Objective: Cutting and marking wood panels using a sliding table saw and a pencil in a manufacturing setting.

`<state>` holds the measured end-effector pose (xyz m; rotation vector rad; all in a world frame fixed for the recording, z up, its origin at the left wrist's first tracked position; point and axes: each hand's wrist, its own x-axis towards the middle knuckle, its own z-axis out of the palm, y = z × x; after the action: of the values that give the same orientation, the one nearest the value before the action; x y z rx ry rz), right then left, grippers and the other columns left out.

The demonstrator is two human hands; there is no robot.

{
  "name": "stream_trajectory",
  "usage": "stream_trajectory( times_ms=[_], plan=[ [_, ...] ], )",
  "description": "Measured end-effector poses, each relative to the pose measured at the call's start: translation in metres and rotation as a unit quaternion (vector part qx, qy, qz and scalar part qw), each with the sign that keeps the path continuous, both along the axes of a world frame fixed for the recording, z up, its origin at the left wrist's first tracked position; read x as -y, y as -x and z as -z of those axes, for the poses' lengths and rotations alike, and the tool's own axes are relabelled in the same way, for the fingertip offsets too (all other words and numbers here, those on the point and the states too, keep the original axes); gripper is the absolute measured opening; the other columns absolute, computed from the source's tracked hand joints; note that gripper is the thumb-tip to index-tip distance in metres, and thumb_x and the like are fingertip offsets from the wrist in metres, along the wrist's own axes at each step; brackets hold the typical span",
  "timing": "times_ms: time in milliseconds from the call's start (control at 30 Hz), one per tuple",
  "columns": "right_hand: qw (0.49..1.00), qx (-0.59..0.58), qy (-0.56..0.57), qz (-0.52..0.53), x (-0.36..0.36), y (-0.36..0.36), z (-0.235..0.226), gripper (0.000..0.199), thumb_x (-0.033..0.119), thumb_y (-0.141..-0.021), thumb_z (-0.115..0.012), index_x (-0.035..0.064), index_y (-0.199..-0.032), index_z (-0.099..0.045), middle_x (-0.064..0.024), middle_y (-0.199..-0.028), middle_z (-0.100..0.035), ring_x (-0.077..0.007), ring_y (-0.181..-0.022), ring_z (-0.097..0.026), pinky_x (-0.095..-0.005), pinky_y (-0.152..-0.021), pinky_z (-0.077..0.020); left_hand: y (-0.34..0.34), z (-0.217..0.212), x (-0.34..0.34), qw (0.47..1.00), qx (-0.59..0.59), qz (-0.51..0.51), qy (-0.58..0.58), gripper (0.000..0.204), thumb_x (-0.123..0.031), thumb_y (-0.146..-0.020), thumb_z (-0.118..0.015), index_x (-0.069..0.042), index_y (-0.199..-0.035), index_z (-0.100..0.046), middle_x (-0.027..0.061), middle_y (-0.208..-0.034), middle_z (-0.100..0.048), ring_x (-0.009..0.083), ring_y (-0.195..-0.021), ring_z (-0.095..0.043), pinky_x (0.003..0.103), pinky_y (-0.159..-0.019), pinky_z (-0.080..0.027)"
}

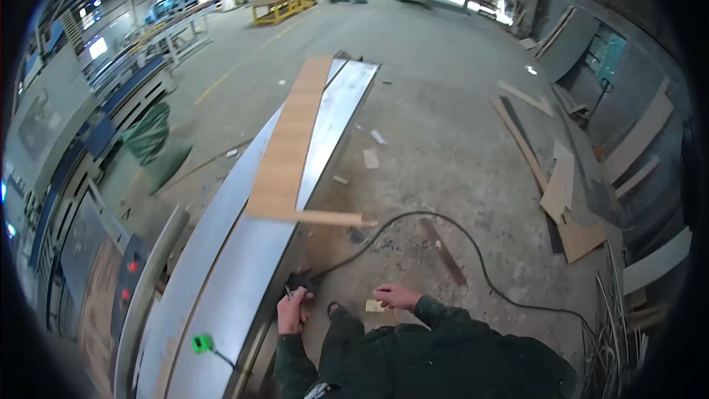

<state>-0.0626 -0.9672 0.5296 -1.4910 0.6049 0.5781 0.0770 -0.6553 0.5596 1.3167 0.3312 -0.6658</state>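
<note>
My left hand (292, 312) is closed beside the right edge of a long metal-topped table (247, 273). A thin, pen-like piece shows at its fingertips, too small to name. In front of my body, my right hand (399, 297) is closed with its fingers curled together. A small yellowish slip (374, 306) shows just below its fingertips; whether it is held or lies on the floor I cannot tell. Along the table lies a long wood-grain board (288, 140), with a narrow wooden strip (332, 217) across its near end, jutting past the table edge. Neither hand touches them.
A bright green tape-measure-like device (201, 343) with a dark cord lies on the near tabletop. A black cable (473, 244) loops over the floor at right. Board offcuts (569, 207) lie farther right. Machinery (52, 118) and a green sack (155, 148) stand left.
</note>
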Motion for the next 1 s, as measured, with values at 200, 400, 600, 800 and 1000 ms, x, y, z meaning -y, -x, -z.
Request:
stream_trajectory(
  times_ms=[200, 400, 600, 800, 1000],
  plan=[
    [0.991, 0.062, 0.024, 0.112, 0.078, -0.15, -0.064, 0.039, 0.035, -0.1, -0.069, 0.0037, -0.124, -0.07, -0.0044, -0.102, -0.072, -0.0124, -0.085, -0.066, -0.0302, -0.076, -0.0545, -0.218, 0.059, 0.157, 0.992, -0.11, -0.053, 0.02, 0.049, -0.042, -0.089, -0.08, 0.0, -0.107, -0.062, 0.0181, -0.093, -0.073, 0.0153, -0.039, -0.044, 0.035, -0.042, -0.044],
    [0.979, 0.02, 0.017, 0.204, 0.168, -0.261, -0.059, 0.039, 0.034, -0.1, -0.068, 0.0038, -0.124, -0.069, -0.0043, -0.101, -0.071, -0.0135, -0.085, -0.066, -0.0284, -0.075, -0.0543, -0.297, 0.078, 0.277, 0.984, -0.107, -0.141, -0.003, 0.051, -0.04, -0.084, -0.086, 0.0, -0.1, -0.058, 0.0135, -0.08, -0.064, 0.019, -0.039, -0.046, 0.038, -0.038, -0.044],
    [0.996, -0.012, -0.035, 0.087, 0.28, -0.389, -0.013, 0.033, 0.033, -0.102, -0.066, 0.0067, -0.121, -0.069, -0.0041, -0.101, -0.072, -0.0134, -0.087, -0.069, -0.0293, -0.072, -0.0554, -0.344, 0.059, 0.372, 0.969, -0.05, -0.203, -0.129, 0.05, -0.029, -0.078, -0.09, 0.005, -0.1, -0.06, 0.0124, -0.088, -0.068, 0.022, -0.062, -0.064, 0.038, -0.05, -0.051],
    [0.995, 0.044, -0.066, -0.059, 0.376, -0.494, 0.01, 0.029, 0.031, -0.103, -0.065, 0.0071, -0.118, -0.069, -0.0023, -0.099, -0.071, -0.0119, -0.084, -0.068, -0.0283, -0.072, -0.0543, -0.342, 0.102, 0.391, 0.917, 0.04, -0.17, -0.359, 0.045, -0.031, -0.069, -0.084, 0.005, -0.091, -0.07, 0.0212, -0.089, -0.073, 0.0322, -0.084, -0.072, 0.045, -0.078, -0.057],
    [0.987, 0.072, -0.128, -0.06, 0.421, -0.574, -0.027, 0.034, 0.032, -0.103, -0.063, 0.0063, -0.126, -0.064, -0.0088, -0.109, -0.071, -0.0186, -0.091, -0.069, -0.0335, -0.08, -0.0568, -0.31, -0.015, 0.366, 0.902, 0.048, -0.245, -0.353, 0.042, -0.033, -0.067, -0.081, 0.004, -0.083, -0.071, 0.0202, -0.08, -0.073, 0.0303, -0.074, -0.074, 0.043, -0.069, -0.058]
  ],
)
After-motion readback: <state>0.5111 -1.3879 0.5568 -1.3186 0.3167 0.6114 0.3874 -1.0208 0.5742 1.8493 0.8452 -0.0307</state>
